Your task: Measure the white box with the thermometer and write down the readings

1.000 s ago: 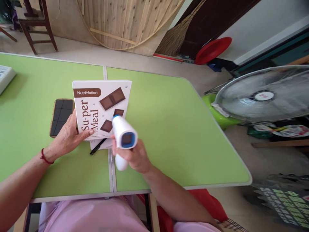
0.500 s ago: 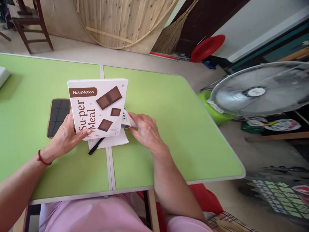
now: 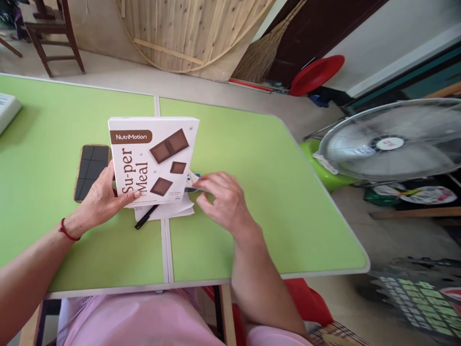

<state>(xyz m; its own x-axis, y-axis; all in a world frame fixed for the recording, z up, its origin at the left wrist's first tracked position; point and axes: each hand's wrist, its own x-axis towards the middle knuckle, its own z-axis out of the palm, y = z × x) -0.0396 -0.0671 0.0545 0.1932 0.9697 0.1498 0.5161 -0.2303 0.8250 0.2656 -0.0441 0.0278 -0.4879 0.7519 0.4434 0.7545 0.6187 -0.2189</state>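
while the white box [image 3: 158, 161] is held up nr the middle of the table [image 3: 288, 216], its printed front, w/ "nutrimotion" & "su-per meal", is turned to the viewer. its lower left side is clamped by the l hand [image 3: 103, 197]: the thumb is laid over the front, the other fingers are mostly hidden behind, so that grip is closed on the box. whether its bottom is rested on anything can't be told. at the box's lower right, a white/blue device [image 3: 192, 179] is mostly hidden behind it; its visible end is met by the r hand [image 3: 226, 199]. thumb & forefinger are seen slightly apart there; whether that grip is clamped on the device can't be told. below the box, white papers [image 3: 180, 210] are laid across the table's seam, w/ a black pen [image 3: 146, 216] set on their left edge. a phone [image 3: 90, 168] is placed just left of the box, partly covered.
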